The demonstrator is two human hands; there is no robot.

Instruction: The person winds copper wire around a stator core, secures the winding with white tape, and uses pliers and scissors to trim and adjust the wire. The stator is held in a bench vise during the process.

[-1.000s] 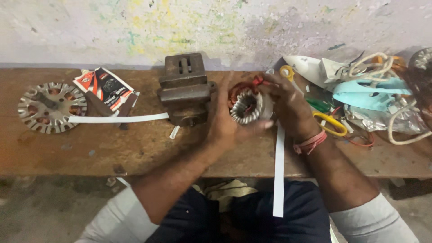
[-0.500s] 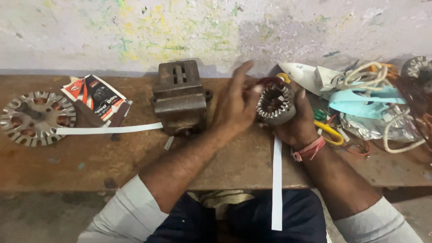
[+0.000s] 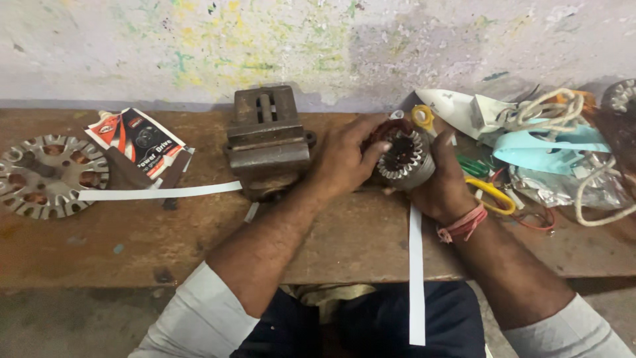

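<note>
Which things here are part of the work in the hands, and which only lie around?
In hand:
- motor stator
- left hand
- right hand

Lying about:
- bench vise
- white strip
- second white strip
- round slotted plate
- red and black packet
- yellow-handled scissors
- cord tangle

Worn wooden bench [image 3: 132,245] against a paint-flecked, seemingly plastered wall [image 3: 199,46].

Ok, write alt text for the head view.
Both hands, the left hand and right hand, hold a toothed round motor stator over a worn wooden workbench. A rusty bench vise sits to its left, with white paper strips, a slotted metal disc and tangled cords around.
</note>
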